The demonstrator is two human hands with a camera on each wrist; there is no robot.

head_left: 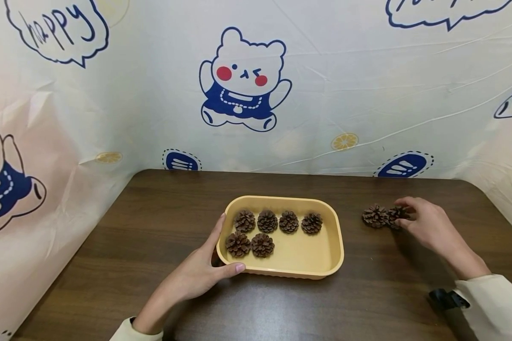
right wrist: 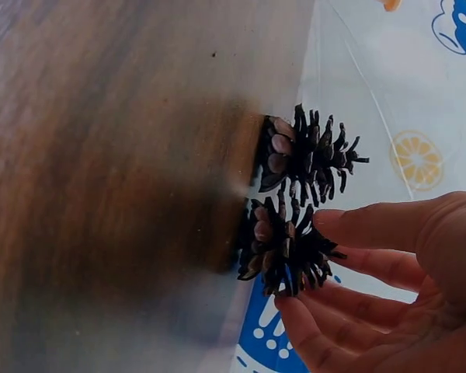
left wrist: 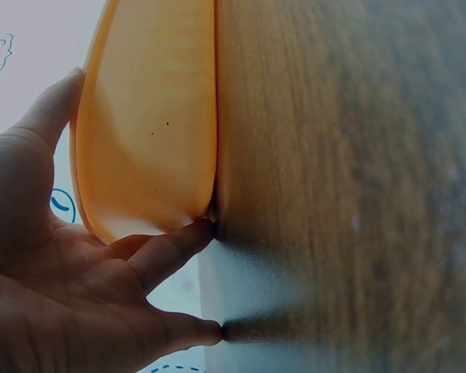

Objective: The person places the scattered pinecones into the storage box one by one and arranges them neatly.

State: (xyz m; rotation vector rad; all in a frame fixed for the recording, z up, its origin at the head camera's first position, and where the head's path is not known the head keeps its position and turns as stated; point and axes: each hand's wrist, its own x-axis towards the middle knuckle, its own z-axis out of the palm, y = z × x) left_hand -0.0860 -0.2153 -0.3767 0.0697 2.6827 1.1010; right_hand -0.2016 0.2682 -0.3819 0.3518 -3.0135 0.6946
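Note:
A yellow rectangular tray (head_left: 303, 258) sits on the table with several brown pine cones (head_left: 262, 245) in it, one row along the back and others at front left. My left hand (head_left: 196, 272) holds its left end, thumb on the near rim and fingers along the side. The left wrist view shows the tray's outer wall (left wrist: 151, 116) between thumb and fingers. To the right of the tray, my right hand (head_left: 431, 225) grips a pine cone (right wrist: 283, 245) between thumb and fingertips. Another pine cone (head_left: 373, 216) stands right against it, on its left.
The dark brown wooden table (head_left: 281, 312) runs back to a pale printed cloth (head_left: 324, 71) hanging behind and at the sides. A black strap (head_left: 448, 299) shows by the right sleeve.

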